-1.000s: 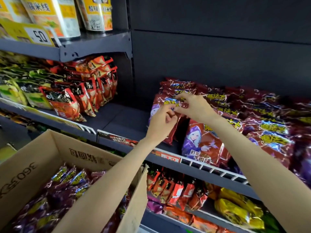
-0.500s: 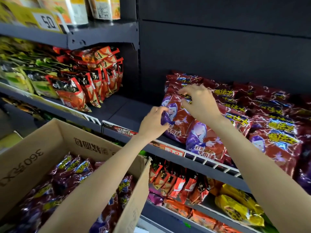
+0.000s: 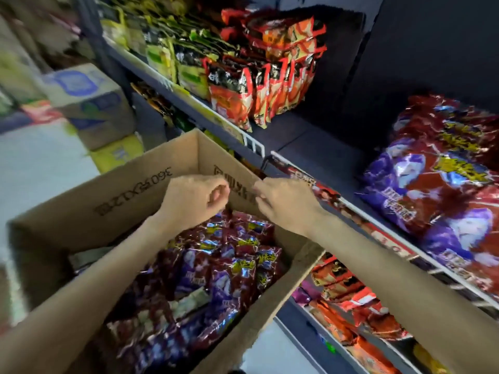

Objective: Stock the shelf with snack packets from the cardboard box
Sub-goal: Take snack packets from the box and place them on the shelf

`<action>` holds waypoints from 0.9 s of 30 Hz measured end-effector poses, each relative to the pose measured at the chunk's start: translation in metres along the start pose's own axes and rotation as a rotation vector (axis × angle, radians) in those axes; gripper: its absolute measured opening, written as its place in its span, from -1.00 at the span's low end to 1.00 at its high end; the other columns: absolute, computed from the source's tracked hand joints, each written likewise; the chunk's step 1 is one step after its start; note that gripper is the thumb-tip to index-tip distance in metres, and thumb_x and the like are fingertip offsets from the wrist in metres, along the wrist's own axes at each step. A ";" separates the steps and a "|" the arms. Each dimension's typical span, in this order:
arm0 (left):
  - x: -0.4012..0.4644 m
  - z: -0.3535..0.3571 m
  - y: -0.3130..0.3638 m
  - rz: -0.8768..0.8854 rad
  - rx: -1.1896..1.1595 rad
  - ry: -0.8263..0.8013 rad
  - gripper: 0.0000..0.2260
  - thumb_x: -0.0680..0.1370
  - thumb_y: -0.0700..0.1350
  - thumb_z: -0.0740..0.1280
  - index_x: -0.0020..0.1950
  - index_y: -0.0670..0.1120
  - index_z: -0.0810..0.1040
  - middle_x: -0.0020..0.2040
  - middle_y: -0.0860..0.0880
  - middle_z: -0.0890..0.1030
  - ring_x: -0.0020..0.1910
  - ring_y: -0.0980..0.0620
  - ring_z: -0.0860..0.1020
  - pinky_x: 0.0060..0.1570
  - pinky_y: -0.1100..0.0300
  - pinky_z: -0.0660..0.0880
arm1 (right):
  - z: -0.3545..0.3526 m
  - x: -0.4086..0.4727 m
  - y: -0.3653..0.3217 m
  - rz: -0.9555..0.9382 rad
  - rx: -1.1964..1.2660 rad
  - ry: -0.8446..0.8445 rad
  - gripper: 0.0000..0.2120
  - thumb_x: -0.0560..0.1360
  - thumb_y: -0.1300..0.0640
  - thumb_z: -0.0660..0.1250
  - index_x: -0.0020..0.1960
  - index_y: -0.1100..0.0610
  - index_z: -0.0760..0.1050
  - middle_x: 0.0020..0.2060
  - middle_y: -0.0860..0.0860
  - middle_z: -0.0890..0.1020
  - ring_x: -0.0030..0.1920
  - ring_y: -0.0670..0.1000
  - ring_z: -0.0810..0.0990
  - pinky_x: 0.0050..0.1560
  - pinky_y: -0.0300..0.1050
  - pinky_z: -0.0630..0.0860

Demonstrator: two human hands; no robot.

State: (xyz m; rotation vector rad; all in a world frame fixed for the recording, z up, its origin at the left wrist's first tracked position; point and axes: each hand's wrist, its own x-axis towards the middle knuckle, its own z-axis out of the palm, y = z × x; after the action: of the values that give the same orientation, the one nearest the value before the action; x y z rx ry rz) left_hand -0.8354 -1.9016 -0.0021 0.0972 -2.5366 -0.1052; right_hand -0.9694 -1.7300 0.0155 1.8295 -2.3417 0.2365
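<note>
snack packets [image 3: 216, 268] lay heaped in the cardboard box [image 3: 129, 201], directly below both hands toward 6 o'clock, long axes mixed. left hand [image 3: 194, 201] hovered over the far box wall with fingers loosely curled, holding nothing; right hand [image 3: 283, 203] beside it at 3 o'clock, also empty, fingers bent. judged equally near; stocked shelf [image 3: 324, 157] lay beyond at 2 o'clock.

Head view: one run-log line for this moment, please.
phase: reaching for next packet | left hand: over cardboard box, empty | right hand: over box, empty | snack packets: in box | shelf: partly stocked
</note>
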 end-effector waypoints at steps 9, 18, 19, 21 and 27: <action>-0.114 0.062 -0.118 -0.652 -0.052 -0.516 -0.78 0.51 -0.02 0.34 0.14 0.04 0.54 0.09 0.04 0.58 0.06 -0.01 0.56 -0.09 0.09 0.53 | 0.150 0.090 -0.024 0.099 0.070 -0.465 -0.64 0.57 0.12 0.22 0.34 0.16 0.37 0.21 0.12 0.47 0.24 0.15 0.43 0.14 0.04 0.47; -0.129 0.140 -0.167 -0.724 -0.031 -0.556 -0.56 0.56 -0.02 0.27 0.43 -0.01 0.30 0.40 -0.08 0.33 0.39 -0.13 0.29 0.25 -0.03 0.39 | 0.246 0.141 -0.031 0.097 -0.061 -0.480 -0.48 0.53 0.16 0.24 0.45 0.20 0.20 0.35 0.19 0.36 0.30 0.18 0.36 0.28 0.04 0.33; -0.126 0.148 -0.171 -0.691 -0.034 -0.566 -0.54 0.56 -0.04 0.26 0.45 -0.04 0.28 0.43 -0.08 0.30 0.41 -0.13 0.24 0.29 -0.04 0.36 | 0.252 0.142 -0.032 0.098 -0.085 -0.471 -0.50 0.53 0.17 0.22 0.44 0.21 0.22 0.34 0.19 0.37 0.27 0.18 0.40 0.24 0.04 0.34; -0.121 0.161 -0.177 -0.630 -0.043 -0.541 -0.53 0.56 -0.07 0.26 0.46 -0.08 0.27 0.46 -0.10 0.27 0.43 -0.13 0.21 0.34 -0.05 0.31 | 0.261 0.141 -0.034 0.091 -0.135 -0.438 -0.55 0.53 0.17 0.20 0.40 0.20 0.25 0.30 0.19 0.40 0.20 0.17 0.47 0.19 0.05 0.34; -0.109 0.185 -0.181 -0.623 0.050 -0.614 -0.58 0.57 0.06 0.26 0.37 -0.07 0.37 0.31 -0.16 0.36 0.31 -0.15 0.29 0.25 0.00 0.35 | 0.257 0.130 -0.022 0.060 -0.165 -0.492 -0.66 0.55 0.09 0.22 0.27 0.23 0.38 0.19 0.15 0.47 0.20 0.14 0.46 0.20 0.02 0.29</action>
State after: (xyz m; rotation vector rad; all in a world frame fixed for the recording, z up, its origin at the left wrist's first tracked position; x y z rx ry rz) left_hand -0.8426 -2.0612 -0.2326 1.0115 -3.0123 -0.3618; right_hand -0.9865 -1.9156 -0.2058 1.9031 -2.6254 -0.4391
